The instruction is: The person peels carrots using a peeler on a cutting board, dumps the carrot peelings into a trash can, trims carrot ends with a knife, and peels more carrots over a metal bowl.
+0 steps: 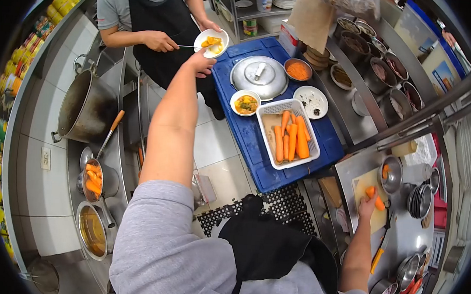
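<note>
My left hand [200,63] is stretched out at the top, its fingers at the rim of a white bowl [224,38] with yellow-orange food in it. A co-worker's hand [209,24] is at the bowl's far side, and the co-worker's other hand [160,41] holds a utensil reaching into it. On the right, my right hand [368,203] is closed on a piece of carrot [375,193] over a cutting board [364,182]. A knife with a yellow handle [377,260] lies near the board's front edge.
A blue table [265,184] between the counters bears a basket of carrots [263,116], a lidded pot [258,75] and several bowls. Pots stand on the left counter, including a large pot [87,105]. The co-worker [157,13] stands beyond my left arm.
</note>
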Demonstrator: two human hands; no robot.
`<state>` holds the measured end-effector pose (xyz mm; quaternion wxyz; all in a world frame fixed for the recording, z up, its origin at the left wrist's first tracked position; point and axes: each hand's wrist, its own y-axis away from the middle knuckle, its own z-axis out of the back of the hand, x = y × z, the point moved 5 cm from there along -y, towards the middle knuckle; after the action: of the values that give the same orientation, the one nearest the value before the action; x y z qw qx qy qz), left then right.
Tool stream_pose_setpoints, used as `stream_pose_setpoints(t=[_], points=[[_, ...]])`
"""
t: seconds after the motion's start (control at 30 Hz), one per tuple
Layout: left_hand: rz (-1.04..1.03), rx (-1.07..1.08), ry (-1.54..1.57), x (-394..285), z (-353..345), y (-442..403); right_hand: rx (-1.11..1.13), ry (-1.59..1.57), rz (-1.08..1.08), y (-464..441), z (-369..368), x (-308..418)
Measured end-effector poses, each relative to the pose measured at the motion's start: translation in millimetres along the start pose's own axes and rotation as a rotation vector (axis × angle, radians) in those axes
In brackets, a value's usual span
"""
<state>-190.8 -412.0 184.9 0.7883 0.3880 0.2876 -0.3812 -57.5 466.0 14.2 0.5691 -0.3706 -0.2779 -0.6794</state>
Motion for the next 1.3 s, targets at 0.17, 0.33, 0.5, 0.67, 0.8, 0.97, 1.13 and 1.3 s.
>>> stream_pose_setpoints(t=[0.17,0.33,0.5,0.67,0.8,0.97,1.13,1.3], points=[[0.285,-1.002,0.644,50,54,77,0.048,0.039,0.014,-5,1,-18],[0.185,-1.161,0.944,156,64,166,0.213,-0.247,-0.307,12,13,24],[0.092,-0.623,0.964,147,30,283,0.268,-0.326,-0.286,15,22,18],[0.099,-1.283,1.002,234,104,315,0.308,-0.345,-0.265,17,21,20],[-0.067,-0.733,0.951,183,45,261,0.278,-0.346,-0.241,17,18,13],[0.12,-0.012,0.587,85,-158,187,0.231,-0.303,-0.237,15,15,18],[0.165,0.214,0.4,44,-240,141,0.189,-0.254,-0.225,14,13,15],[0.228,0.066,0.254,22,-176,88,0.164,-0.232,-0.24,13,12,16]])
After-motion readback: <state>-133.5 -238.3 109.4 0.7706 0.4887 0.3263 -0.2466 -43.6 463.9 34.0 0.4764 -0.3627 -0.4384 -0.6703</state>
